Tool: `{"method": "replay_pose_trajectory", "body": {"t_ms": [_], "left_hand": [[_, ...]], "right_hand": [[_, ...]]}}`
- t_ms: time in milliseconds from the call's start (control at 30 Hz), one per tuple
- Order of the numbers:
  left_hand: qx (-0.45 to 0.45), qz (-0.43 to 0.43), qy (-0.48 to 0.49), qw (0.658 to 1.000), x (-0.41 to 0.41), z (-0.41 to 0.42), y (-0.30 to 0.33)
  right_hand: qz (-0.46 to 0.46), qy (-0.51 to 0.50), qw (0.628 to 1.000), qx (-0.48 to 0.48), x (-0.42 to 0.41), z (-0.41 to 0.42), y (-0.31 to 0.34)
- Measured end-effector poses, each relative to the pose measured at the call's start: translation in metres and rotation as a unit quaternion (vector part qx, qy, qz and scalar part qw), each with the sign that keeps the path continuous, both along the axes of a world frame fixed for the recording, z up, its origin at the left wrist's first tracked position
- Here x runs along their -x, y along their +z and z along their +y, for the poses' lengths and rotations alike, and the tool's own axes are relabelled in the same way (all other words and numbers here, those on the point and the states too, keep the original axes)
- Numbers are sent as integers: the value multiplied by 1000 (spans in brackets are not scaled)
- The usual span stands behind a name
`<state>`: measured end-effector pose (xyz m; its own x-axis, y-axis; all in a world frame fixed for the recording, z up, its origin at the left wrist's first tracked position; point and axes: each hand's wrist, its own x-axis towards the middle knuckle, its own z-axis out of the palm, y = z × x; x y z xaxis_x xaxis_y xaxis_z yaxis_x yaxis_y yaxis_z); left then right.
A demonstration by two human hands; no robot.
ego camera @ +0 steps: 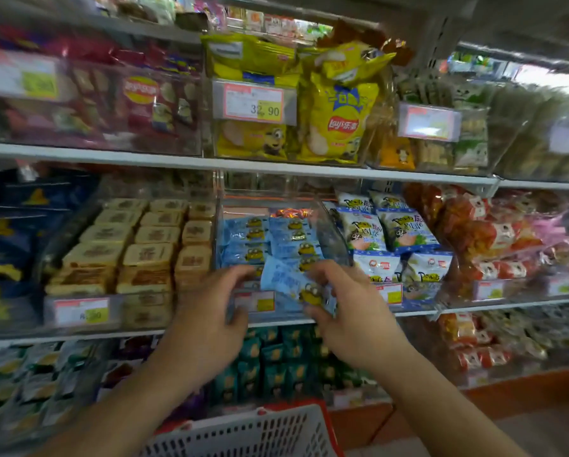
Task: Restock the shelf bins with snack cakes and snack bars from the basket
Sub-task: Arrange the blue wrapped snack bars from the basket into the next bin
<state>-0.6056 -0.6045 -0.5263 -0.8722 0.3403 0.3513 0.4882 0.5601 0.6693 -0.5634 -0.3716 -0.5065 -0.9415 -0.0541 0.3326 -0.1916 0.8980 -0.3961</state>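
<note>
Head view shows both hands raised to the middle shelf in front of a clear bin (334, 239) filled with light-blue snack packs (270, 240). The right hand (346, 311) pinches one blue snack pack (296, 285) between thumb and curled fingers, holding it tilted just over the bin's front edge. The left hand (210, 315) sits just beside it with fingers loosely curved toward the same pack; whether they actually grip it cannot be told through the blur. A price tag (255, 301) on the bin front lies partly behind the hands. To the left, a neighbouring bin holds rows of tan cake slices (138, 249); to the right stand white-and-blue bags (392, 239). Yellow chip bags (339, 117) fill the shelf above. The basket (253, 433), grey mesh with a red rim, sits low between the forearms.
</note>
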Motion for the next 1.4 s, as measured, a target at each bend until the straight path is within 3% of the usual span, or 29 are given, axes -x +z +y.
{"method": "replay_pose_trajectory", "body": {"t_ms": [67, 133, 233, 400, 567, 700, 833, 1033, 1267, 1400], "left_hand": [[163, 190, 26, 968, 33, -4, 0], [287, 220, 51, 931, 59, -3, -8], [352, 223, 91, 905, 79, -3, -29], [344, 241, 73, 905, 82, -9, -46], [346, 238, 53, 906, 79, -13, -44], [343, 216, 47, 913, 81, -12, -46], [315, 244, 46, 916, 80, -13, -48], [214, 185, 40, 958, 74, -15, -31], [98, 137, 7, 986, 5, -44, -34], [161, -26, -18, 986, -43, -82, -97]], "right_hand": [[14, -10, 999, -30, 39, 0, 11], [17, -18, 998, -59, 80, -3, 17], [-9, -21, 992, -128, 142, -15, 12], [-54, 22, 972, -226, 208, -37, -14], [-38, 90, 983, -155, 227, -49, -42], [-28, 84, 991, -97, 225, -44, -50], [-83, 56, 995, -14, 217, -36, -37], [-24, -78, 982, 172, 148, -19, -9], [-11, -77, 979, 187, 29, -26, -38], [-117, -59, 979, 156, -28, -58, -103]]}}
